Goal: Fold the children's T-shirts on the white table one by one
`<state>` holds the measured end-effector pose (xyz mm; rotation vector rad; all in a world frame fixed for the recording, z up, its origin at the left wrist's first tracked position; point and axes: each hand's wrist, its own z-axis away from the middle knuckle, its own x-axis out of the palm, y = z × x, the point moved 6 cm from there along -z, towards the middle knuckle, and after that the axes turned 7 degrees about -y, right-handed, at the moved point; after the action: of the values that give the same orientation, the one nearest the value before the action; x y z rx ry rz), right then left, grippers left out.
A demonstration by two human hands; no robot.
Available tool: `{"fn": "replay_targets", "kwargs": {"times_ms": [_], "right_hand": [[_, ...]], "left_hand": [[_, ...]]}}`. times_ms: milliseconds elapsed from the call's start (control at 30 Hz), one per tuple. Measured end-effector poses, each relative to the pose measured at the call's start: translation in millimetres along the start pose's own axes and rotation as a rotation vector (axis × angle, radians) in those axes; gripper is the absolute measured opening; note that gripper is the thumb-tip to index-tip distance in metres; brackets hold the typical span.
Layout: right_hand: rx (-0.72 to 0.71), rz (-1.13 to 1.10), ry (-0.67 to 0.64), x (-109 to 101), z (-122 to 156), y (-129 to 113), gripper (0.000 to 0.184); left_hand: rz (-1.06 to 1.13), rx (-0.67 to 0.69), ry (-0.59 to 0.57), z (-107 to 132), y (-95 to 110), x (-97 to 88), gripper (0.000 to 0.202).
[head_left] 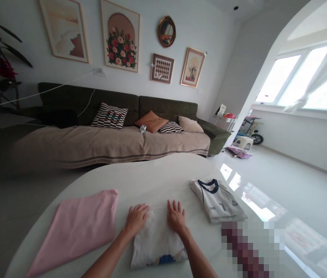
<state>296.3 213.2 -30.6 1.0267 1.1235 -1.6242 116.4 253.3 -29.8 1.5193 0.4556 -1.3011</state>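
head cam | faces forward-down | close over table (157, 177) | sofa (117, 116) beyond

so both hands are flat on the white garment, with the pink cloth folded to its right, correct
Not quite. In the head view the left hand and right hand do lie flat on the white garment, but the pink cloth is to its left.

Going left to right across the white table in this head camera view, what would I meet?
Pink cloth → left hand → right hand, both flat on a folded white garment → folded white jersey with navy collar.
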Motion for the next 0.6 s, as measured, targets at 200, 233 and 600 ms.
{"fn": "replay_targets", "kwargs": {"times_ms": [200, 233, 600], "right_hand": [[0.024, -0.028, -0.013, -12, 12, 12, 0.038], [0.011, -0.035, -0.022, -15, 15, 12, 0.031], [-0.277, -0.233, 0.335, -150, 82, -15, 0.019]], "left_hand": [[0.115, -0.108, -0.007, 7, -19, -10.4, 0.047], [0.147, -0.127, -0.017, 8, -21, -9.7, 0.042], [0.664, 0.181, 0.011, 34, 23, -118.6, 0.04]]}}
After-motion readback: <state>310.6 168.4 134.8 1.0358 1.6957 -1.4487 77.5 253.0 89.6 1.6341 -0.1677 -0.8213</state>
